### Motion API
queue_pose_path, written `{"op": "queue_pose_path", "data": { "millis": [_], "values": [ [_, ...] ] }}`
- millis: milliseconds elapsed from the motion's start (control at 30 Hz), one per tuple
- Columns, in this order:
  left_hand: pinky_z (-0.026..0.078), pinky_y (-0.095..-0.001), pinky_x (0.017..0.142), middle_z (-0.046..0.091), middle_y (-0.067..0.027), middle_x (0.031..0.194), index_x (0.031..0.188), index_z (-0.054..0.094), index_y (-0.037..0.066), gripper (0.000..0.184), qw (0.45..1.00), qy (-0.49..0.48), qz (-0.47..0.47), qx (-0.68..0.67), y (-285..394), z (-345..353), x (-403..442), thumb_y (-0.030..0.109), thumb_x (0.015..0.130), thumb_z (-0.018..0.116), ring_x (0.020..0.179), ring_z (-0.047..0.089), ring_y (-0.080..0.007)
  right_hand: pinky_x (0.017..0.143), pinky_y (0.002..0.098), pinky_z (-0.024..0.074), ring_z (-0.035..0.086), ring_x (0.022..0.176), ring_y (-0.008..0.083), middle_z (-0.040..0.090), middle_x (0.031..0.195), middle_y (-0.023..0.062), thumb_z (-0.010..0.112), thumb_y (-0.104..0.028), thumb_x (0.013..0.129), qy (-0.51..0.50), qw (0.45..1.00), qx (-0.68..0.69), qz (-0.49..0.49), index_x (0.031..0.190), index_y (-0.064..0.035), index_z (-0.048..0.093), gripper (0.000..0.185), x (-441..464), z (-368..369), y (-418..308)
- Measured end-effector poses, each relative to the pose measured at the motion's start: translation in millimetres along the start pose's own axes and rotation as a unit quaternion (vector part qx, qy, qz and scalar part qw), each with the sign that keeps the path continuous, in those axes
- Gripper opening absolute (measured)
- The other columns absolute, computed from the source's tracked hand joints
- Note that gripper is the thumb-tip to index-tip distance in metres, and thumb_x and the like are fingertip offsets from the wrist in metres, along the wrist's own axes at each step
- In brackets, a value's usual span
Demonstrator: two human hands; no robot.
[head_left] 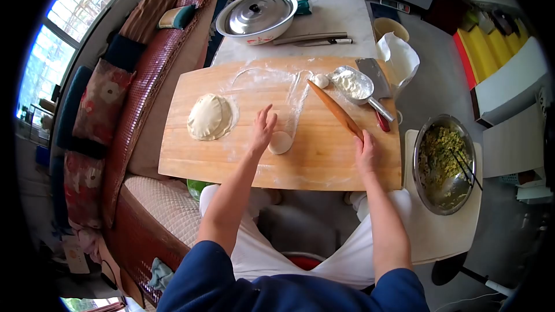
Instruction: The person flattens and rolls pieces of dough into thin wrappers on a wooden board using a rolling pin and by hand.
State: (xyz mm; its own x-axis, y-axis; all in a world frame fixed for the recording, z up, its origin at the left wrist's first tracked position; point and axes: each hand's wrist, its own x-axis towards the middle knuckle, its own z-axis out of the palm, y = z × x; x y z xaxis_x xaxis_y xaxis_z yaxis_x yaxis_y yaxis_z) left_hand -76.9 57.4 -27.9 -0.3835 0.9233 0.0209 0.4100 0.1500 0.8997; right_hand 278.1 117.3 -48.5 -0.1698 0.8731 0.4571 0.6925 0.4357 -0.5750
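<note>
My right hand (365,149) grips the near end of a wooden rolling pin (335,108), which slants across the right part of a wooden board (231,159). Fingers spread, my left hand (264,127) is just above the board and holds nothing. Beside it lies a small flat round of dough (280,143). Farther left, a stack of rolled dough wrappers (210,117) rests on the floured wood. A small lump of dough (321,81) sits by the far tip of the pin, next to a metal scoop (352,85) full of flour.
Behind the scoop lies a dark cleaver blade (374,75). A lidded basin (257,16) and a knife (324,41) are on the marble table (341,14) beyond the board. At right, a steel bowl (421,164) holds chopped filling and chopsticks. A white bag (399,58) stands by the board's corner.
</note>
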Motion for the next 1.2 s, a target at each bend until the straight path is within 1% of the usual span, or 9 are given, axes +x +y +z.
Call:
{"op": "queue_pose_path", "data": {
  "millis": [200, 300, 500, 567, 700, 767, 933, 1067, 1200],
  "values": [
    [0.052, -0.0396, 0.083, 0.067, -0.0180, 0.104, 0.108, 0.069, 0.000, 0.057, 0.955, -0.077, 0.015, 0.288, 22, -16, -27, 0.029, 0.063, 0.088, 0.097, 0.064, -0.0313, 0.080, 0.0468, 0.0517, 0.064, 0.094, 0.0375, 0.068, 0.105, 0.0163, 0.067, -0.029, 0.094, 0.002, 1.000, -0.018, 0.006, 0.118, -0.0039, 0.062, 0.035, 1, 2, 0],
    [0.053, -0.0376, 0.071, 0.069, -0.0171, 0.095, 0.103, 0.070, 0.000, 0.052, 0.932, -0.220, -0.135, 0.257, 27, -20, -14, 0.027, 0.062, 0.087, 0.078, 0.066, -0.0283, 0.080, 0.0469, 0.0517, 0.064, 0.095, 0.0376, 0.068, 0.106, 0.0160, 0.067, -0.029, 0.094, 0.009, 1.000, -0.029, -0.006, 0.118, -0.0044, 0.062, 0.035, -2, 4, 5],
    [0.059, -0.0312, 0.058, 0.069, -0.0087, 0.088, 0.099, 0.070, -0.001, 0.029, 0.961, -0.249, -0.122, -0.011, 55, -28, 8, 0.015, 0.077, 0.082, 0.076, 0.068, -0.0166, 0.078, 0.0462, 0.0524, 0.064, 0.094, 0.0371, 0.068, 0.108, 0.0150, 0.066, -0.030, 0.094, 0.013, 1.000, -0.020, 0.004, 0.119, -0.0056, 0.062, 0.035, -6, 2, -2],
    [0.056, -0.0350, 0.064, 0.070, -0.0095, 0.081, 0.095, 0.069, 0.000, 0.024, 0.980, -0.144, 0.089, 0.102, 57, -23, 38, 0.012, 0.077, 0.080, 0.075, 0.068, -0.0181, 0.077, 0.0459, 0.0527, 0.065, 0.093, 0.0370, 0.068, 0.109, 0.0150, 0.066, -0.030, 0.094, 0.002, 1.000, -0.019, 0.008, 0.119, -0.0058, 0.061, 0.035, 1, -2, -3],
    [0.053, -0.0369, 0.081, 0.071, -0.0121, 0.107, 0.103, 0.063, 0.002, 0.037, 0.961, -0.007, 0.244, 0.128, 50, 13, 60, 0.007, 0.072, 0.082, 0.094, 0.068, -0.0263, 0.076, 0.0460, 0.0526, 0.065, 0.093, 0.0375, 0.068, 0.106, 0.0156, 0.067, -0.028, 0.094, -0.008, 1.000, -0.016, 0.009, 0.120, -0.0056, 0.061, 0.035, 2, -5, -5],
    [0.049, -0.0395, 0.094, 0.066, -0.0118, 0.115, 0.108, 0.063, 0.005, 0.040, 0.924, -0.114, 0.328, 0.160, 28, 21, 49, 0.005, 0.072, 0.080, 0.115, 0.060, -0.0308, 0.077, 0.0465, 0.0520, 0.065, 0.092, 0.0380, 0.068, 0.105, 0.0163, 0.068, -0.027, 0.093, 0.006, 1.000, -0.002, 0.000, 0.119, -0.0049, 0.062, 0.035, 1, -5, -6],
    [0.041, -0.0405, 0.108, 0.058, -0.0098, 0.136, 0.120, 0.064, 0.009, 0.039, 0.984, 0.043, 0.097, 0.140, 21, 43, 54, 0.009, 0.082, 0.071, 0.130, 0.051, -0.0317, 0.077, 0.0472, 0.0508, 0.064, 0.091, 0.0394, 0.067, 0.102, 0.0185, 0.070, -0.023, 0.092, -0.001, 0.999, 0.031, 0.023, 0.117, -0.0019, 0.063, 0.033, -1, -6, -4],
    [0.019, -0.0505, 0.123, 0.034, -0.0100, 0.159, 0.152, 0.038, 0.015, 0.064, 0.908, -0.065, 0.175, 0.375, 41, 82, 57, 0.030, 0.094, 0.059, 0.151, 0.022, -0.0336, 0.078, 0.0473, 0.0504, 0.064, 0.090, 0.0400, 0.067, 0.100, 0.0192, 0.070, -0.021, 0.091, -0.009, 0.999, 0.036, 0.022, 0.116, -0.0004, 0.063, 0.033, 1, -6, -1],
    [0.026, -0.0517, 0.119, 0.038, -0.0118, 0.157, 0.148, 0.042, 0.012, 0.058, 0.865, -0.008, 0.201, 0.460, 13, 77, 114, 0.029, 0.095, 0.057, 0.148, 0.027, -0.0374, 0.077, 0.0469, 0.0505, 0.063, 0.089, 0.0400, 0.067, 0.100, 0.0192, 0.071, -0.021, 0.091, -0.019, 0.999, 0.031, 0.030, 0.116, -0.0008, 0.063, 0.033, -2, -4, 0]
  ]
}}
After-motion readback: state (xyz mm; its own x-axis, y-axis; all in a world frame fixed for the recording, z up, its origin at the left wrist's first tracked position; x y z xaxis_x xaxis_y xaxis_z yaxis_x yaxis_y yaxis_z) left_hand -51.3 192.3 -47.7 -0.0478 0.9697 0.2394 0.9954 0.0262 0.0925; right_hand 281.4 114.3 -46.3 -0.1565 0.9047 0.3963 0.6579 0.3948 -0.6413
